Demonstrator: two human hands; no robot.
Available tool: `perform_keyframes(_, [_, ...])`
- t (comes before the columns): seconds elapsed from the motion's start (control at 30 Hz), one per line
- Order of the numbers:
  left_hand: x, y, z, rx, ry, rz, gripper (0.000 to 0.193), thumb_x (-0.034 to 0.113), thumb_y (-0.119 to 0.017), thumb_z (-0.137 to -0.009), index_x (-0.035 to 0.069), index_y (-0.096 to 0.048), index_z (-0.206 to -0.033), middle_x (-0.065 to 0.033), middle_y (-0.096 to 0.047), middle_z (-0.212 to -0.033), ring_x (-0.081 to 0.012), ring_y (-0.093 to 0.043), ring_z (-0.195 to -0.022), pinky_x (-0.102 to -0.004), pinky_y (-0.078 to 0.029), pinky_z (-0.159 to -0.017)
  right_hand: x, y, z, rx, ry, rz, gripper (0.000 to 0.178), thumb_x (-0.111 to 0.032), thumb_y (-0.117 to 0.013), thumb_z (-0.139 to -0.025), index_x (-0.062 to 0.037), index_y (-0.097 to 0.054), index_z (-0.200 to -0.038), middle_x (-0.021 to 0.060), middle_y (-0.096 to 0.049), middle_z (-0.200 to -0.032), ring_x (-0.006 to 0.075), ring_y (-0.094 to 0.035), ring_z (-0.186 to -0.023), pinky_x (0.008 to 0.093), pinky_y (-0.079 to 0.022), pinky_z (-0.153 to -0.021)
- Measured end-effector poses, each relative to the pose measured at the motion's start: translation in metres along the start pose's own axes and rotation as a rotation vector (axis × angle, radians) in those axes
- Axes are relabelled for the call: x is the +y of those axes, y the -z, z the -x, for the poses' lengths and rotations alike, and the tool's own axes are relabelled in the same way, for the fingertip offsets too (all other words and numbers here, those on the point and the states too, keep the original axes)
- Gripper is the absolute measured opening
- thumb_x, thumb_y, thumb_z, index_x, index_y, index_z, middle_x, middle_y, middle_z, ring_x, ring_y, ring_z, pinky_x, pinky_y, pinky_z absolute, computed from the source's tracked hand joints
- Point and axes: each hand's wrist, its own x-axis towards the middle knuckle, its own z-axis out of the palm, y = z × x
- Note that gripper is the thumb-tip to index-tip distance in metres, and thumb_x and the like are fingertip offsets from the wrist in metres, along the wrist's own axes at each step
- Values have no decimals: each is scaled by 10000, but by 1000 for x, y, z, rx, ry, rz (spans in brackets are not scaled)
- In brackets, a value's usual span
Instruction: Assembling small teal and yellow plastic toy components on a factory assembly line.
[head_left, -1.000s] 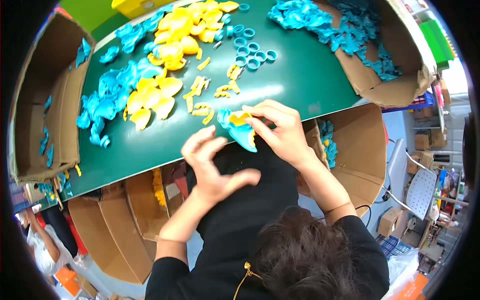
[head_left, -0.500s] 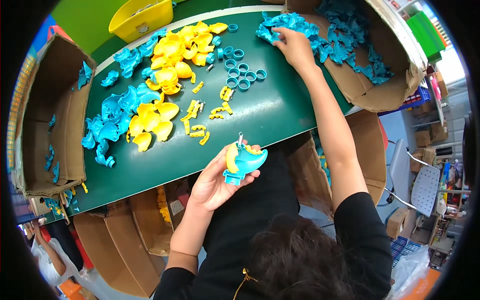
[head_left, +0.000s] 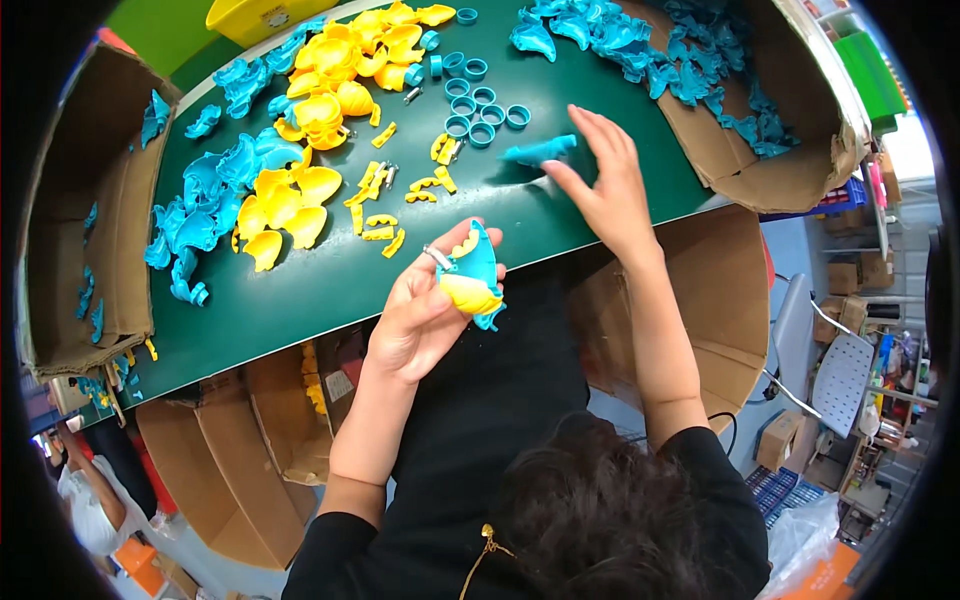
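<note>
Forearms come up from below, spread apart: left forearm (head_left: 372,435) bent, its hand just past the near edge of the surface (head_left: 300,300); right forearm (head_left: 663,325) extended further, its hand over the surface. Left hand (head_left: 405,325) is palm-up, fingers curled behind and thumb in front, grasping a blue-and-yellow shell assembly (head_left: 470,290), yellow half-round part facing up, small silvery metal piece (head_left: 437,257) beside it at the fingers. Right hand (head_left: 617,190) is spread, fingers straight, thumb well apart, not clenched. Blurred blue shell piece (head_left: 540,151) sits right by its thumb and fingers, above the surface or on it; can't tell which, nor whether the hand touches it. Blue rings (head_left: 482,97) and yellow toothed strips (head_left: 380,220) lie left of that piece; yellow shells (head_left: 290,205) further left; blue shell pile (head_left: 600,40) beyond the right hand, running into a cardboard box (head_left: 695,145).
</note>
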Motion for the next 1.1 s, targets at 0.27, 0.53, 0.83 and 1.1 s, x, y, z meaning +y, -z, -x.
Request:
perform_keyframes(0.27, [5,5,9,73,-89,-131,937,164,-809,-737,1,-301,-1507,-185,-461,-1448,-302,-592,-1197,-428,-468,-1055,-16,-4,0,-5,35,-39,415,-71,-731,-774,-80,-660,-1182,99,-612,-1268,315,-552,-1190,418,-451,-994])
perform_keyframes(0.53, [4,7,13,46,-69,-79,910,168,-811,-737,5,-330,-1492,-175,-460,-1440,-300,-590,-1199,-426,-465,-1056,-11,-11,-7,-197,247,-58,372,-21,-674,-860,-78,-650,-1227,103,-676,-1202,277,-639,-1100,383,-492,-953])
perform_keyframes(0.83, [3,0,11,90,-71,-132,1005,207,-841,-689,-4,-294,-1505,-196,-443,-1463,-350,-582,-1219,-451,-479,-1049,-8,-1,20,-168,-50,21,415,-171,-648,-928,-73,-600,-1329,98,-594,-1291,276,-509,-1203,381,-407,-1031])
perform_keyframes(1.1, [-1,-9,14,107,-251,-333,905,-1,-806,-723,-12,-332,-1495,-175,-448,-1461,-289,-527,-1288,-406,-465,-1072,-78,14,54,-308,-238,-886,564,-68,-753,-814,64,-568,-1330,124,-558,-1233,210,-550,-1178,306,-416,-1014])
